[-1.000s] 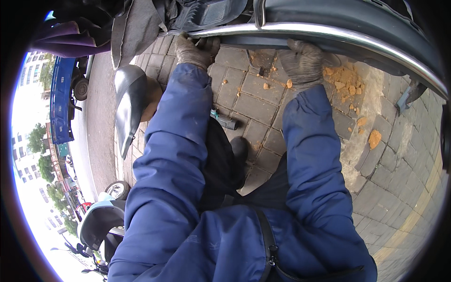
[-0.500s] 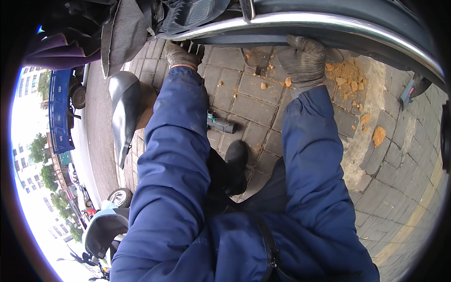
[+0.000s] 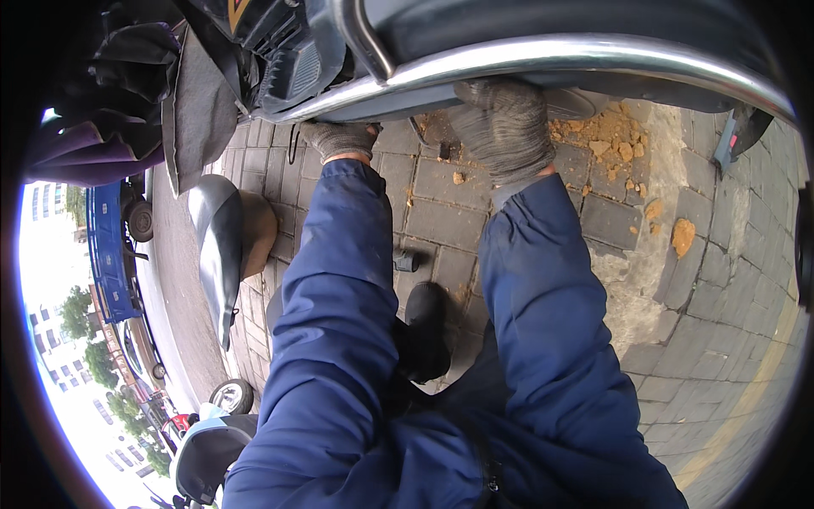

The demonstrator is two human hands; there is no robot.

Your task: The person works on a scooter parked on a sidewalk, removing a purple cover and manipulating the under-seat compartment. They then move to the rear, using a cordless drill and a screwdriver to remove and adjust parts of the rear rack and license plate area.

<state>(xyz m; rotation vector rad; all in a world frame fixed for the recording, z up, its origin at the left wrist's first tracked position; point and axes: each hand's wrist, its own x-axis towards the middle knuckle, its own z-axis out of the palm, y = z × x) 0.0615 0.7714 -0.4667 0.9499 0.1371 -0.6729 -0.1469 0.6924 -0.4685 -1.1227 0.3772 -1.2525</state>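
Gloves of grey knit are covering both hands, and both hands are working at the chrome rail that is curving across the top of the view along the dark body of a scooter. The right hand is pressing up against the underside of the rail near its middle, fingers curled closed around it. The left hand is reaching in further left, where the rail is bending down toward the scooter's dark panels; its fingers are bent under the bodywork there, but whether they are gripping anything cannot be told. Blue sleeves are running from both hands down to the lower edge.

Below the rail, the brick pavement is lying open between the two forearms and out toward the right edge, giving free room on that side. Orange crumbled rubble is lying scattered just right of the right hand, with one loose lump well apart, further right. A small dark tool is lying on the bricks between the sleeves, just above a black shoe. On the left, space is tighter: a grey curved scooter panel is standing close beside the left sleeve, with a brown bundle touching it, and the road is running along the pavement's left edge beyond.
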